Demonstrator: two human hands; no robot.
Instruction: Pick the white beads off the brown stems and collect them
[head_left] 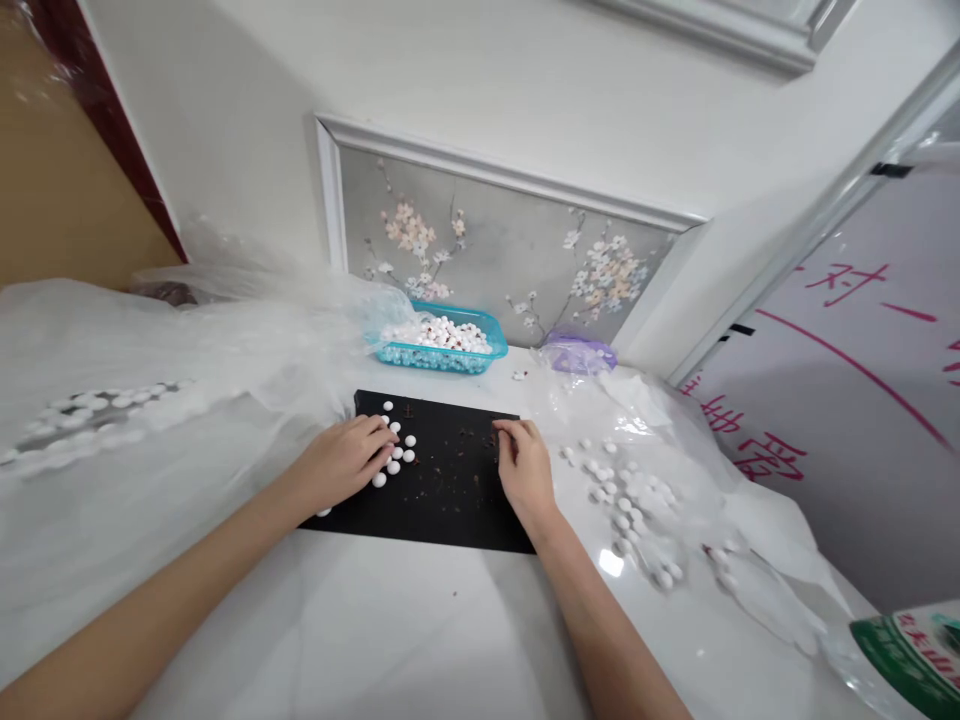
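A black board lies on the white table, scattered with small brown crumbs. My left hand is over its left side, fingers together and curled down among several white balls. What its fingertips hold, if anything, is hidden. Towards the board's right edge, my right hand is closed, thumb and fingertips drawn together near some brown bits. Anything between them is too small to make out.
Behind the board, a blue plastic basket holds many white balls. More balls lie in and around clear plastic at right, near a purple bag. Plastic sheeting covers the left. A green-labelled bottle lies at lower right.
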